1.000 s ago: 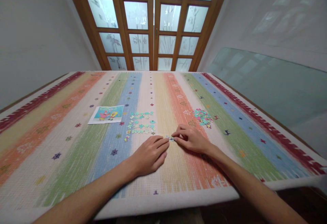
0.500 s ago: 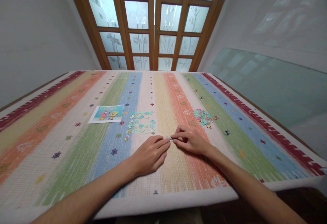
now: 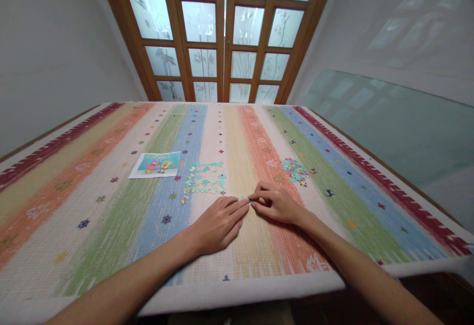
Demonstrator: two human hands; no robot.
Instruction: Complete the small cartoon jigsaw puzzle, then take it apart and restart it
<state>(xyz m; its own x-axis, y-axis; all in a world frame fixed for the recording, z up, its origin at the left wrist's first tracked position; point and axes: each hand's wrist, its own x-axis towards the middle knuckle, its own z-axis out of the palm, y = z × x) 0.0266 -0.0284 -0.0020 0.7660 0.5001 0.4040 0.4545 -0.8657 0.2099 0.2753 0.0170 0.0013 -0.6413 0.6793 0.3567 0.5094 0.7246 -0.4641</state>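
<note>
Left hand (image 3: 218, 223) and right hand (image 3: 276, 202) fingertips pinch small puzzle piece (image 3: 245, 199) on striped surface (image 3: 111, 226); fingers narrow.

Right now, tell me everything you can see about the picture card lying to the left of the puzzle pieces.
The card is a thin rectangular sheet, seemingly paper, lying flat on the striped cloth. It has a white border around a light blue print with a pink figure and a yellow figure; finer detail is too small to tell. It sits on the pale and green stripes, its long side running left to right, left of the spread-out teal pieces. Nothing touches it; both hands are well away, nearer the table's front.
</note>
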